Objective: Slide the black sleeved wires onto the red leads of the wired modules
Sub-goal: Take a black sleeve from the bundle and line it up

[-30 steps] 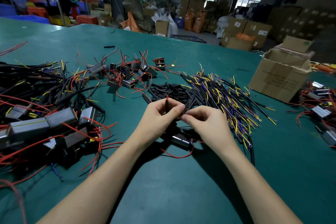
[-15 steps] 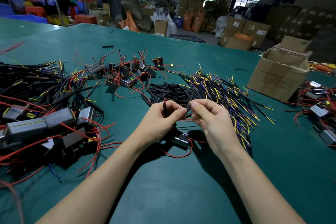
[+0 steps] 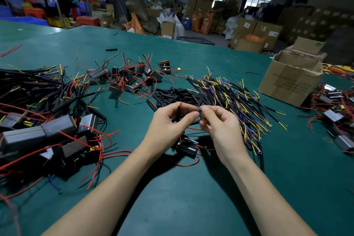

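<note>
A cardboard box (image 3: 289, 80) stands open on the green table (image 3: 191, 197) at the right, flaps up; its contents are hidden from this angle, and the faint print on its side is too blurred to read. A smaller carton (image 3: 308, 45) rests on its far edge.

Above the table's middle, the left hand (image 3: 168, 120) pinches a red lead (image 3: 180, 105) sticking up between thumb and forefinger, while the right hand (image 3: 218, 124) pinches the end of a black sleeved wire (image 3: 200, 108) — the two fingertips nearly touching. Whether the sleeve is on the lead yet cannot be told. Just below the hands lies a small black module (image 3: 187, 146), red wires looping off it.

Behind the hands sits a heap of short black sleeves (image 3: 172, 95), and right of it a wide spread of sleeved wires with yellow and purple ends (image 3: 233, 97). Farther back lies a cluster of small modules with red leads (image 3: 132, 76). At the left — a large tangle of grey modules and black cable (image 3: 42, 120). More modules (image 3: 337, 113) lie at the far right edge.

Beyond the table, stacked cartons (image 3: 254, 32) carry labels too small to read.
</note>
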Demonstrator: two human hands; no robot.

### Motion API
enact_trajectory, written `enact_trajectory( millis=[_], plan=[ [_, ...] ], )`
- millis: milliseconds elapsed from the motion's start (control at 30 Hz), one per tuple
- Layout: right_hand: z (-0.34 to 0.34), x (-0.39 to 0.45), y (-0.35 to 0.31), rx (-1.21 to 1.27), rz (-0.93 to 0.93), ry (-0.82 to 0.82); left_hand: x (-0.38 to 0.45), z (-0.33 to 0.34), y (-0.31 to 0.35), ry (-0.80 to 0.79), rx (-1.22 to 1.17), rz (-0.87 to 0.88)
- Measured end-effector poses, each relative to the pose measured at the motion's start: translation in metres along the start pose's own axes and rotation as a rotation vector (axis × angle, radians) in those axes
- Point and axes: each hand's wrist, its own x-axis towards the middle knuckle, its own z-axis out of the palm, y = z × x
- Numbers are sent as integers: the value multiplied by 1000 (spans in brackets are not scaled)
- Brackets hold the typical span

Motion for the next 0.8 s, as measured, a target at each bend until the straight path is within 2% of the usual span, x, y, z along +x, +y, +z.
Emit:
enact_trajectory(
  millis=[167,367,567,800],
  plan=[
    [6,-4,-2,-3,-26,-11,2,0,-1,28,-4,-24],
    [11,-3,1,181,52,54,1,1,-1,18,50,-16],
    [-2,3,4,143,154,162,-2,-2,-2,102,-93,3],
    [2,4,6,175,189,174,1,0,-9,130,-14,11]
  ],
)
